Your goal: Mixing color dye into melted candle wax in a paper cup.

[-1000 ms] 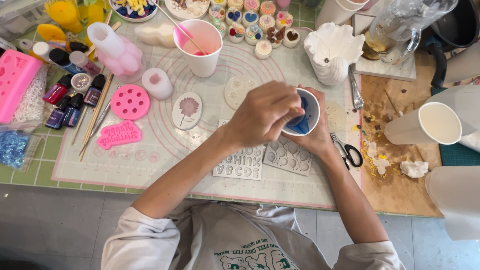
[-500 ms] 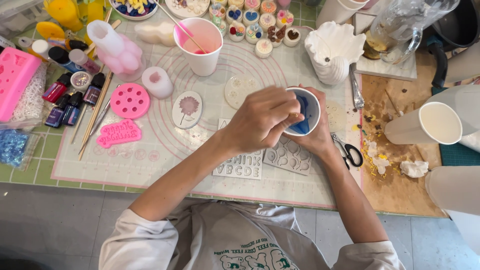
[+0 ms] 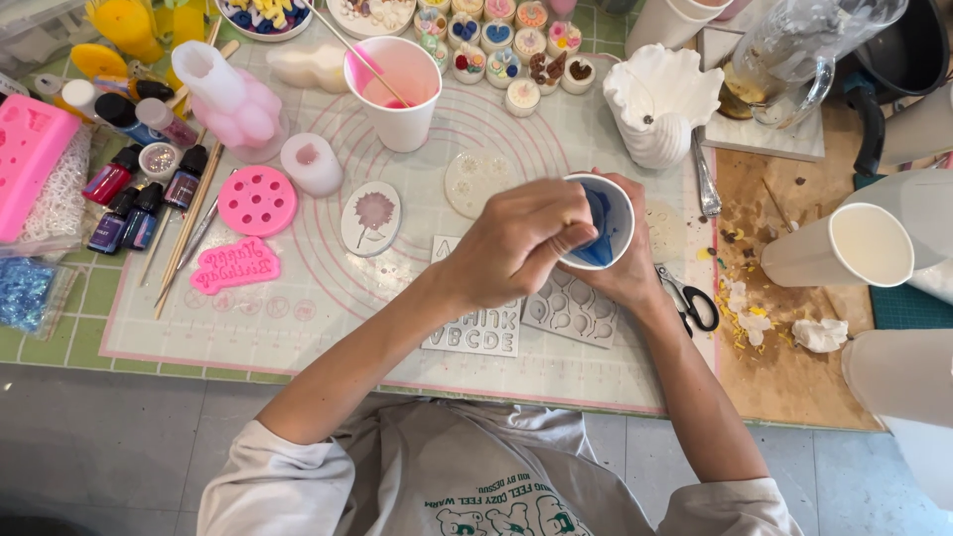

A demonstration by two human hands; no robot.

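Note:
My right hand (image 3: pixel 627 280) wraps around a small white paper cup (image 3: pixel 623 199) and holds it tilted above the mat. Blue liquid (image 3: pixel 599 233) sits inside the cup. My left hand (image 3: pixel 511 248) is at the cup's left rim, its fingers pinched on a thin stirring stick that dips into the blue liquid. The stick is mostly hidden by my fingers. Below my hands lie a clear letter mold (image 3: pixel 486 333) and a clear mold with small shapes (image 3: pixel 571 313).
A pink-lined silicone mat (image 3: pixel 328 298) covers the table. On it stand a cup with pink liquid (image 3: pixel 397 89), pink molds (image 3: pixel 256 201), an oval flower plaque (image 3: pixel 370 216), dye bottles (image 3: pixel 124 213) and small decorated candles (image 3: pixel 496 35). Scissors (image 3: pixel 695 303), a white shell-shaped vase (image 3: pixel 660 104) and white cups (image 3: pixel 844 248) are at right.
My left hand has shifted slightly at the cup's rim, moving the stick in the blue liquid. My right hand keeps the cup in the same place.

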